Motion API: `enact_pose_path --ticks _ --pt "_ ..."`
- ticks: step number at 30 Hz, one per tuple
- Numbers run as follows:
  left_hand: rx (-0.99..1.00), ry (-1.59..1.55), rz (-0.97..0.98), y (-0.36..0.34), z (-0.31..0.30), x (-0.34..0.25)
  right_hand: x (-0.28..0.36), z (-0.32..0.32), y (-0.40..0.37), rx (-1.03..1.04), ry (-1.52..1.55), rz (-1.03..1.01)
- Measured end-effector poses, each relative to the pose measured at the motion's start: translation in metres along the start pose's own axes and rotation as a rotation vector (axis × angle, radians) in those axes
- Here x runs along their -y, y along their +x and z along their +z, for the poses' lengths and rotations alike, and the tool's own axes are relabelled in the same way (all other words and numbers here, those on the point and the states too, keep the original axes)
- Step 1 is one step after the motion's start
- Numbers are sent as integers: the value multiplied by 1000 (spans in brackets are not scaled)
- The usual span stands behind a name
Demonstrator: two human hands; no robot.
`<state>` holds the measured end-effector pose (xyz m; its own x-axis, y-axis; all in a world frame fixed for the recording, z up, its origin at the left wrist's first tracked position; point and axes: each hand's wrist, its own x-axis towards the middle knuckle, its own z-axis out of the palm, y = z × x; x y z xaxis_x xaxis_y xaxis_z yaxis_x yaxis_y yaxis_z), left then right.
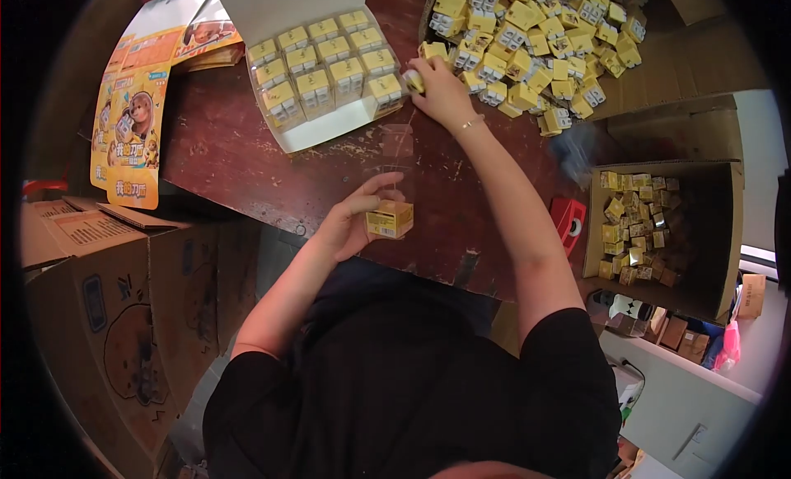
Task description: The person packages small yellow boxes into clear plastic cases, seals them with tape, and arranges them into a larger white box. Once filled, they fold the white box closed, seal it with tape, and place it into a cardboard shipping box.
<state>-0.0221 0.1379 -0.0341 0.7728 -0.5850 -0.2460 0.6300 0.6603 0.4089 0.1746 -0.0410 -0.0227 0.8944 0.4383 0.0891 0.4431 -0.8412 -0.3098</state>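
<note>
My left hand (350,223) is closed around a small yellow box (390,218), low over the front of the table. A clear plastic case (395,141), hard to make out, seems to stand open above that box. My right hand (442,93) reaches to the near left edge of a heap of small yellow-and-white boxes (535,42), its fingers curled on a small yellow-and-white piece (414,82). Just left of it, a white display carton (317,133) holds rows of yellow pieces in clear cases, with a gap at its near side.
Printed orange cardboard sheets (132,141) lie at the table's left. A cardboard box (659,170) at the right contains several small yellow boxes. A red tape dispenser (568,223) sits beside it on the dark red table (231,166). Large cartons (115,306) stand at the lower left.
</note>
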Motion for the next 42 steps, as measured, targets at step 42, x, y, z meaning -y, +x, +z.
enact_pose_path --ticks 42 --pt "226 1056 151 84 43 65 5 -126 -209 138 383 -246"
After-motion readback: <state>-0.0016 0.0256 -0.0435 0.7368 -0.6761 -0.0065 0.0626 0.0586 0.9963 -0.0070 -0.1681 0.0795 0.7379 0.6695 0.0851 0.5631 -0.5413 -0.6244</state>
